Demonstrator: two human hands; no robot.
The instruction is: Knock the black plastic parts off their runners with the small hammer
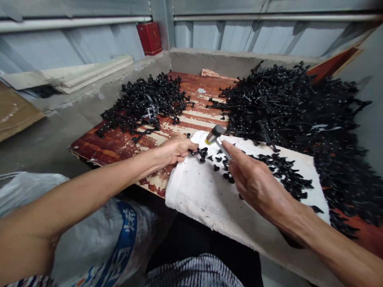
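My left hand (178,149) is closed on one end of a black plastic part (195,151) that has small round knobs, at the left edge of a white cloth (191,191). In my right hand (249,171) is a small hammer (216,133), gripped by its handle. The hammer's head, dark with a yellow patch, hangs above the cloth, just right of the plastic part and apart from it. Small loose black pieces (221,162) lie on the cloth between my hands. More of them form a small heap (287,171) beyond my right wrist.
A pile of black plastic parts (149,97) stands at the back left of the worn red board (191,119). A larger pile (278,99) covers the right. Low concrete ledges border the board. A red box (149,38) stands in the corner, and a white sack (98,235) is below my left arm.
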